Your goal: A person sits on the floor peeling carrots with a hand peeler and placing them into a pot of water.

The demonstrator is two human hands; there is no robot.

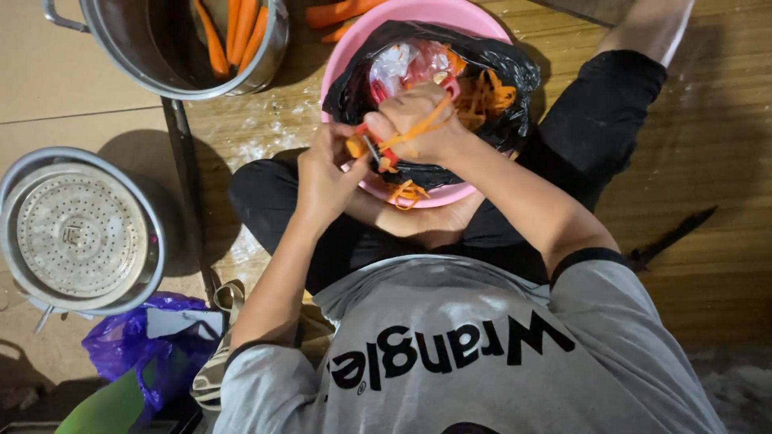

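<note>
Carrot (356, 147) gripped in left hand (326, 173), fingers clamped round it, held over pink basin (342, 56) lined with black bag (354, 88) to catch peelings. Right hand (418, 124) closed on peeler (376, 151), orange strip curling off. Pot (121, 40) of peeled carrots far left.

Both forearms angle inward, the left hand (326, 173) and right hand (418, 120) meeting, each grip closed tight.
</note>
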